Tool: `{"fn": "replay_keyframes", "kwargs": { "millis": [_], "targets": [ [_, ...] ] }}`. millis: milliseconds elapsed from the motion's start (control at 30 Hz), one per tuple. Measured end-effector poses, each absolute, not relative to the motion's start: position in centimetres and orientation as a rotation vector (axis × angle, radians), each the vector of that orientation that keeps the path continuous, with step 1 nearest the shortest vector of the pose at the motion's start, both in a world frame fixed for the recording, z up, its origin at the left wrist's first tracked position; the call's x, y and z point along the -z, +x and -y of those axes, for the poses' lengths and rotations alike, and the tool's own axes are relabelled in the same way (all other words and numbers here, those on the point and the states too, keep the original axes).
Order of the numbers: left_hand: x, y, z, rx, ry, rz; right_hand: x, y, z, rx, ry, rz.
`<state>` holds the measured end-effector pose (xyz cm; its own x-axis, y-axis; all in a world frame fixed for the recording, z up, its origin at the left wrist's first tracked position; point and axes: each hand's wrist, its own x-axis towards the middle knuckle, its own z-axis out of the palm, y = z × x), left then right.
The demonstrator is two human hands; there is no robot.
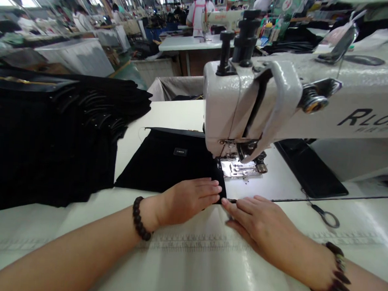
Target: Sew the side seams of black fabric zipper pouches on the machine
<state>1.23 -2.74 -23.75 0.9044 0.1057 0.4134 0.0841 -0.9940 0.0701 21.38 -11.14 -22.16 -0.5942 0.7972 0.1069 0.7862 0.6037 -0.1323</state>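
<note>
L hand lies flat at blk fabric edge, R hand half-curled @ corner, grip unclear, tabletop nearside, bin behind w/ dark stuff.

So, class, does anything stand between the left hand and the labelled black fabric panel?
Nothing visible does: the left hand rests directly on the labelled black fabric panel, at its near edge.

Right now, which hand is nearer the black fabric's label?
Left. The left hand lies on the black fabric, in front of the label; the right hand is farther, by the right corner.
</note>
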Motion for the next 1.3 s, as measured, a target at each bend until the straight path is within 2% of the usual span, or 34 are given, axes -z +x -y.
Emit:
{"fn": "replay_keyframes", "kwargs": {
  "millis": [433,933,1300],
  "targets": [
    [23.6,2.1,-1.9,-0.268,3.136,-0.35,22.5,20.9,8.3,-0.13,-1.63,2.646],
    [23.6,2.9,-3.3,-0.52,3.108,-0.441,22.6,20.9,8.3,-0.231,-1.607,2.611],
    [22.4,2.4,-4.5,-0.441,2.958,-0.554,22.4,20.8,8.2,-0.19,-1.626,2.607]
  ]
}}
